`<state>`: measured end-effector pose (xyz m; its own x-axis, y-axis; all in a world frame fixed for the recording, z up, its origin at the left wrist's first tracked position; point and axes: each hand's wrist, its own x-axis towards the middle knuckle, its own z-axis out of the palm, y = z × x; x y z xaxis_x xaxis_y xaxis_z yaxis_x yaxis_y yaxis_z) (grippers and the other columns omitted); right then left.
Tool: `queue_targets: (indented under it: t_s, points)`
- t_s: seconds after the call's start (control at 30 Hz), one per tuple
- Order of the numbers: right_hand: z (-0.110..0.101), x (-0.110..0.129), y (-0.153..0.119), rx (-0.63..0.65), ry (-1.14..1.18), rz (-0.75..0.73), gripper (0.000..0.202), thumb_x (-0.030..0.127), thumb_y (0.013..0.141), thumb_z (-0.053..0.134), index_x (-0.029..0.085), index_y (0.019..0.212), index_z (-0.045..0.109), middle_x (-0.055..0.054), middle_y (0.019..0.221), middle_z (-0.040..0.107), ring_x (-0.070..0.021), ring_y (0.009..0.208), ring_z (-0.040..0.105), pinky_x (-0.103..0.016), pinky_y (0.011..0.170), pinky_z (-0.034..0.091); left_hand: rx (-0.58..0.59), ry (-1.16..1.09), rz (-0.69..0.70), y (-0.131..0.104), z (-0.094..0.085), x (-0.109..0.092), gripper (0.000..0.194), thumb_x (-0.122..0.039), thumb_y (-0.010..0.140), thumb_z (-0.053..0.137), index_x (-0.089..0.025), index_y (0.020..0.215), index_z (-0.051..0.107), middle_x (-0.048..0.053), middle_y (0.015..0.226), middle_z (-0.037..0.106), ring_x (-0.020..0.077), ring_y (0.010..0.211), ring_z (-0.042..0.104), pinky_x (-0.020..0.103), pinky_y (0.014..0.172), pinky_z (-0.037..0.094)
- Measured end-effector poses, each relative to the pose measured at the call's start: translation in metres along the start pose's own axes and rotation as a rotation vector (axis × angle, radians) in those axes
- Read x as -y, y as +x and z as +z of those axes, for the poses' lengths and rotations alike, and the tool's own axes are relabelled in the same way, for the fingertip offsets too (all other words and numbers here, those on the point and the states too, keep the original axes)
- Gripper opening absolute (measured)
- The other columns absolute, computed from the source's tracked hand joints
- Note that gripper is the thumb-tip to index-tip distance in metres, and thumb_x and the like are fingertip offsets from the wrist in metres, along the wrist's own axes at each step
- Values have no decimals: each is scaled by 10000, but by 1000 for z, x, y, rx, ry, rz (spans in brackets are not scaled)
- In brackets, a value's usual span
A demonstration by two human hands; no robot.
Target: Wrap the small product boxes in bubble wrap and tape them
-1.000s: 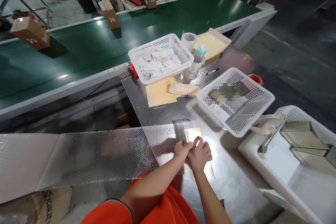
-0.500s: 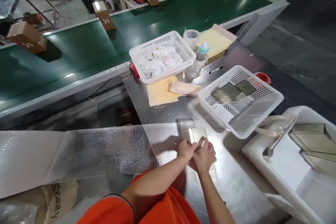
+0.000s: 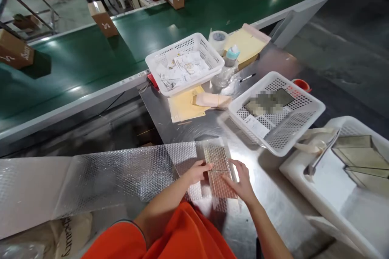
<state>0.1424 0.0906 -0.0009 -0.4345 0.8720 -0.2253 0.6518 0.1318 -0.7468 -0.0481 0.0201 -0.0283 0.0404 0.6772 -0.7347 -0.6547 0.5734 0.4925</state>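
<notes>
A flat rectangular piece in bubble wrap (image 3: 221,170) lies on the metal table in front of me. Its upper part looks pale, its lower part reddish. My left hand (image 3: 197,171) pinches its left edge, thumb on top and the other fingers curled. On the right side, my right hand (image 3: 243,184) rests with thumb and fingers apart; the thumb lies on the wrap and the fingertips touch the right edge. From the piece, a long bubble wrap strip (image 3: 127,170) runs left past the table's edge.
Beyond the piece stand a white basket of papers (image 3: 156,62) and a white basket with dark flat pieces (image 3: 304,129). A large white bin (image 3: 291,170) is at right. Yellow envelopes (image 3: 188,111), a tape roll (image 3: 218,40) and a pen (image 3: 247,77) lie behind. Boxes (image 3: 103,20) sit on a green conveyor (image 3: 146,40).
My hands, close together on the piece before, have moved apart to its two sides. More of the wrapped piece shows now. The conveyor boxes at left have shifted left in view.
</notes>
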Motion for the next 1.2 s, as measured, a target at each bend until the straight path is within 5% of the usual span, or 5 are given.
queue_targets:
  t_s: [0.17,0.4,0.57,0.9,1.2]
  points:
    - [25,11,-8,16,92,64,684,552,795,532,209,1345,315,-133,1369,400,-292,1291,416,-486,1083,354,-14,-76,147,-3,-15,14,690,-555,537,847,-184,1081,643,74,936,709,191,763,652,322,704,524]
    - [70,78,-23,-133,-448,85,536,506,831,526,223,1284,492,-171,1337,429,-329,1039,561,-485,839,476,-559,461,324,-11,-39,12,217,-240,711,702,-163,899,628,83,884,685,221,865,622,358,859,459]
    - [103,109,-34,-168,-719,165,530,502,865,523,246,1330,520,-215,1453,331,-380,1061,552,-522,806,455,-486,485,353,-26,-33,5,199,-326,850,530,-182,827,665,62,842,705,195,804,630,308,787,465]
    - [51,27,-18,-5,161,120,688,576,712,638,235,1283,462,-127,1270,562,-316,1150,560,-485,912,500,-203,234,253,-41,-32,-1,442,-460,671,728,-146,980,696,17,764,670,145,676,553,226,569,398]
    - [-6,-19,-15,67,421,216,597,569,736,682,315,1198,401,-103,1527,305,-298,1324,446,-476,1034,433,-27,-33,127,-11,34,13,588,-540,500,849,-158,920,695,25,820,664,144,712,568,269,657,452]
